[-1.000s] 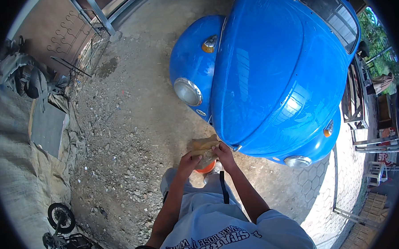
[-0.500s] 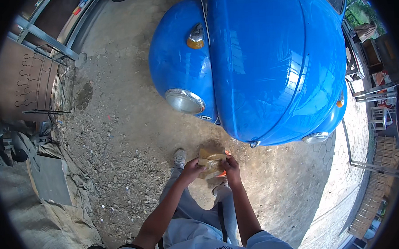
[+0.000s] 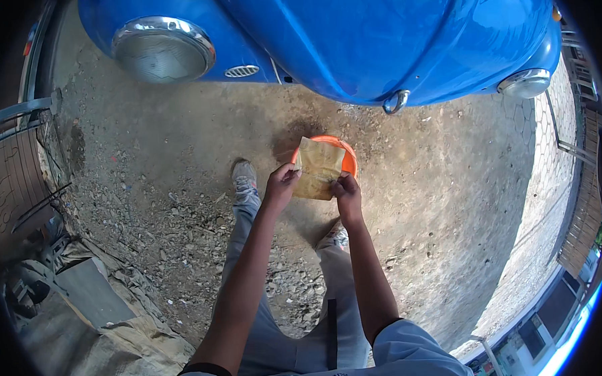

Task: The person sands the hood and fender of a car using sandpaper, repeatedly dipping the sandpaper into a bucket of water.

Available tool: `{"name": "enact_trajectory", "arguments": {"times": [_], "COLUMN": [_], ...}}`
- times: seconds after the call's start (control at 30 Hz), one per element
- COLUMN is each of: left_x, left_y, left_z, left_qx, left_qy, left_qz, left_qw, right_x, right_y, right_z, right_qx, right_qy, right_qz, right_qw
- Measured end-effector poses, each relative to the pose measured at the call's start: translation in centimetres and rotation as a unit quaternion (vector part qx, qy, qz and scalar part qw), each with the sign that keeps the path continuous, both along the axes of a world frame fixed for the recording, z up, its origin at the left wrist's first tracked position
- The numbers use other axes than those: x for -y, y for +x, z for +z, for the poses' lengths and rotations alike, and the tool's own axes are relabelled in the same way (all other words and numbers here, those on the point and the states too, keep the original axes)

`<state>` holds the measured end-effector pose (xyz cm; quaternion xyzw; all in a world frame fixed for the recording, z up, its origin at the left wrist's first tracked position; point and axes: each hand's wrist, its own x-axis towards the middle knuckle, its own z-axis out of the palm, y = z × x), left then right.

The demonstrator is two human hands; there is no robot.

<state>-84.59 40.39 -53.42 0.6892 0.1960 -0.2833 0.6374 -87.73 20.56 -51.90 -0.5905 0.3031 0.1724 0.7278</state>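
A yellowish-tan, creased chamois-like cloth [image 3: 320,163] is spread out in front of me, held by its two sides. My left hand [image 3: 282,185] pinches its left edge, and my right hand [image 3: 347,194] grips the lower right corner. Below the cloth, an orange basin [image 3: 351,157] sits on the ground, much of its inside hidden from me. Just beyond stands the front of a blue car [image 3: 388,36], not touched by either hand.
The car has a round left headlight [image 3: 164,49], a right headlight [image 3: 525,83] and a chrome hood handle [image 3: 397,102]. Loose stones [image 3: 175,234] cover the dirt at left. Tarps [image 3: 113,357] lie at lower left, and a metal rack [image 3: 25,173] stands at far left.
The cloth, bunched before, now hangs flatter and wider between my hands. My view has tipped down and closer, bringing more of the orange basin into sight and shifting the car upward.
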Motion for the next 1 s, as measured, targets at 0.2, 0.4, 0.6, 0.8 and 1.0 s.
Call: {"name": "enact_trajectory", "arguments": {"times": [0.2,0.4,0.6,0.8,1.0], "left_x": [5.4,9.1,9.8,9.5,8.9], "left_y": [-2.6,-4.1,-4.0,-3.8,-2.9], "left_z": [-19.1,-26.0,-25.4,-26.5,-27.6], "left_qx": [-0.039,0.03,0.085,0.162,0.161], "left_qy": [0.04,0.284,0.321,0.356,0.413], "left_qz": [-0.042,-0.212,-0.337,-0.513,-0.523], "left_qw": [0.998,0.935,0.881,0.764,0.728], "right_x": [4.3,5.6,3.9,2.7,2.3], "right_y": [-2.9,-4.3,-4.1,-3.1,-1.8], "right_z": [-18.7,-25.4,-24.8,-27.9,-30.3], "right_qx": [-0.058,-0.065,-0.035,-0.079,-0.026], "right_qy": [-0.099,-0.312,-0.306,-0.285,-0.257], "right_qz": [0.031,0.276,0.288,0.362,0.345], "right_qw": [0.993,0.907,0.907,0.884,0.902]}}
